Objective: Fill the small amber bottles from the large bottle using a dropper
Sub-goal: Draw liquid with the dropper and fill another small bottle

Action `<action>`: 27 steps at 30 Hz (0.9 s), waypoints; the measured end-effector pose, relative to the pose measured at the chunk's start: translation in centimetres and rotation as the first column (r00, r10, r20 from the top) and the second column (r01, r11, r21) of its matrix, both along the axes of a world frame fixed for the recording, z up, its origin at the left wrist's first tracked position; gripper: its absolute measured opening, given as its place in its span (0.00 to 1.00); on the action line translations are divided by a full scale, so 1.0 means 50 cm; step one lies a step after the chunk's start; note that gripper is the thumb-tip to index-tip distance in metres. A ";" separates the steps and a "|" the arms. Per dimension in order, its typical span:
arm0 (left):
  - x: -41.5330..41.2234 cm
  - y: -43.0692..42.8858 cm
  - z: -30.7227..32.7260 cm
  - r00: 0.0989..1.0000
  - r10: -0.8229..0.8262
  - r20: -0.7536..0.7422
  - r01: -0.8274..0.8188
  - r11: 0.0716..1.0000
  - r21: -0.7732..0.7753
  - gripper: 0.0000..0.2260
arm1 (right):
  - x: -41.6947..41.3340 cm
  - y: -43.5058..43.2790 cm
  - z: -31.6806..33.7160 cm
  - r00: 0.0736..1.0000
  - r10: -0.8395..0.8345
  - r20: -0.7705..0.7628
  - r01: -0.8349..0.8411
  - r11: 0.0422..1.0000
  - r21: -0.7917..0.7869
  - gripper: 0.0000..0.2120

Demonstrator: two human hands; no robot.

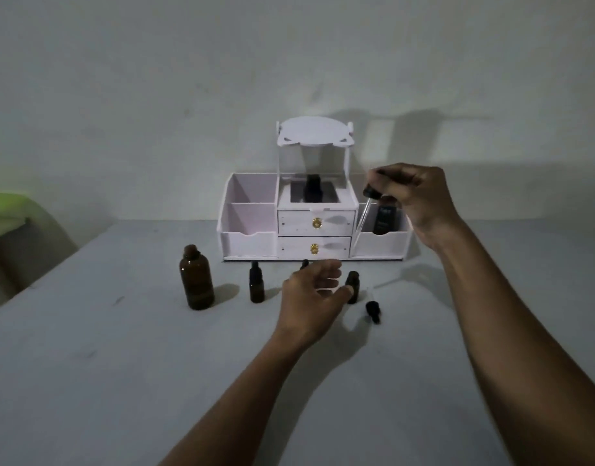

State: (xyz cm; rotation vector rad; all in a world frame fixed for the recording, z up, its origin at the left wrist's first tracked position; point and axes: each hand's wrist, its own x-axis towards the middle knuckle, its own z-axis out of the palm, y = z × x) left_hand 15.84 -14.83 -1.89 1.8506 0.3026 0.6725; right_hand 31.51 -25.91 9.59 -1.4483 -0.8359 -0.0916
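A large amber bottle [196, 278] stands uncapped on the grey table, left of centre. A small amber bottle [256, 282] with a black dropper cap stands to its right. Another small bottle [304, 264] is mostly hidden behind my left hand [311, 294], which hovers open with fingers spread. An uncapped small amber bottle [352, 286] stands just right of that hand's fingertips. My right hand [414, 200] holds a glass dropper [365, 215] by its black bulb, raised above the table, pipette pointing down and left. A loose black dropper cap [373, 311] lies on the table.
A white desk organiser [314, 223] with two drawers and side compartments stands against the wall behind the bottles. A dark bottle [384, 220] sits in its right compartment, another dark one [313, 188] in its middle. A green object [10, 206] is at the far left.
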 end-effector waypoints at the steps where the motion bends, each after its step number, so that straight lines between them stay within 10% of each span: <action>1: 0.015 -0.004 -0.007 0.999 0.006 -0.040 -0.005 1.000 0.029 0.21 | 0.006 -0.003 -0.007 1.000 0.002 -0.010 -0.002 1.000 -0.023 0.03; 27: 0.087 0.003 -0.066 0.990 0.081 -0.115 -0.060 0.982 0.180 0.16 | 0.025 -0.004 -0.062 0.994 0.105 -0.037 -0.110 0.974 -0.199 0.07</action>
